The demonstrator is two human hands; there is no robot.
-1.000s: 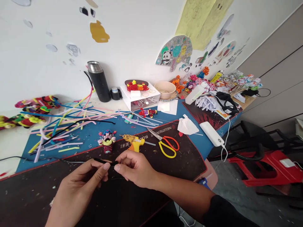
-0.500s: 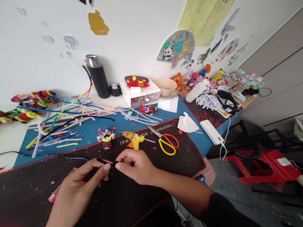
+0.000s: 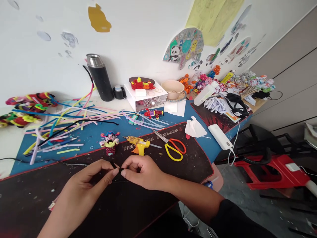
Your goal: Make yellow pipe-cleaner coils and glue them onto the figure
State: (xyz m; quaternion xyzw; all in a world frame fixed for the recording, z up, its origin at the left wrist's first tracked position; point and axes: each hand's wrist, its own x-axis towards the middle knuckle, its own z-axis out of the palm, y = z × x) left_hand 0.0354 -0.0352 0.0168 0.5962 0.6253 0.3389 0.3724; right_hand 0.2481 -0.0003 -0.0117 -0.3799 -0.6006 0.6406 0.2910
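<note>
A small black fuzzy piece (image 3: pixel 120 170) is pinched between my two hands above the dark desk mat (image 3: pixel 148 208). My left hand (image 3: pixel 86 188) grips it with thumb and forefinger from the left. From the right, my right hand (image 3: pixel 143 173) holds its other side, fingers curled. Just beyond them stand a small figure in a blue-red hat (image 3: pixel 109 142) and a yellow glue gun (image 3: pixel 139 144). Scissors with red and yellow handles (image 3: pixel 170 145) lie to the right of the glue gun.
Loose colored pipe cleaners (image 3: pixel 64 119) spread over the back left. Behind are a black thermos (image 3: pixel 101 79), a white drawer box (image 3: pixel 146 96) and a beige bowl (image 3: pixel 172 90). A white power bank (image 3: pixel 220 136) lies right; a red stool (image 3: pixel 277 170) stands beyond the desk.
My left hand has shifted slightly right, with its fingertips closer to my right hand's. The camera view has moved a little.
</note>
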